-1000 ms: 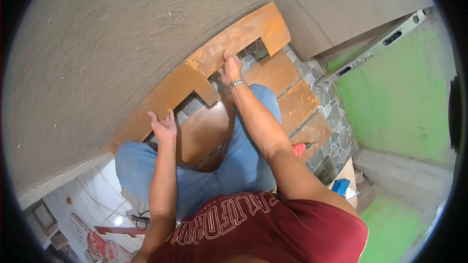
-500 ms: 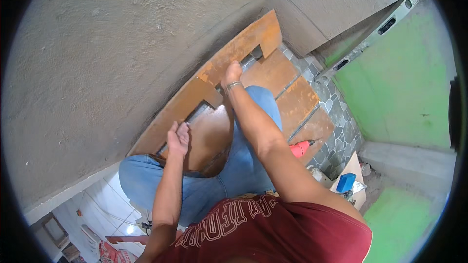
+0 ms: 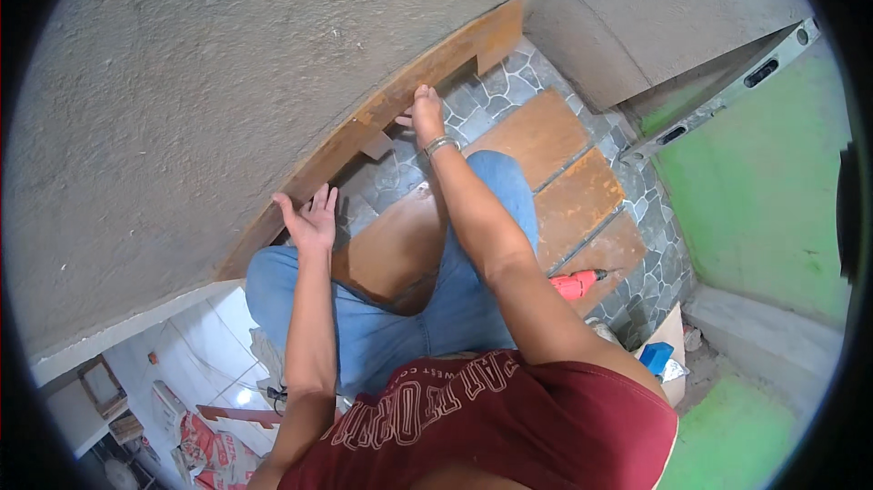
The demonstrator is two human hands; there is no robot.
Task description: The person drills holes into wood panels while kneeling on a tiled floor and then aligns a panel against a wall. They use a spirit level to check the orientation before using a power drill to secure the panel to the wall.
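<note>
Brown, long, notched wooden board (image 3: 338, 150) stands on edge, running diagonally across the upper centre of the frame, the left hand (image 3: 312, 222) spread unclenched by its lower-left part, the right hand (image 3: 426, 117) at its middle, though I cannot tell whether those fingers grip. Beyond them, flat brown wooden panels (image 3: 577, 199) lie right of centre on grey stone-patterned flooring (image 3: 500, 81), a red power drill (image 3: 575, 285) on one.
</note>
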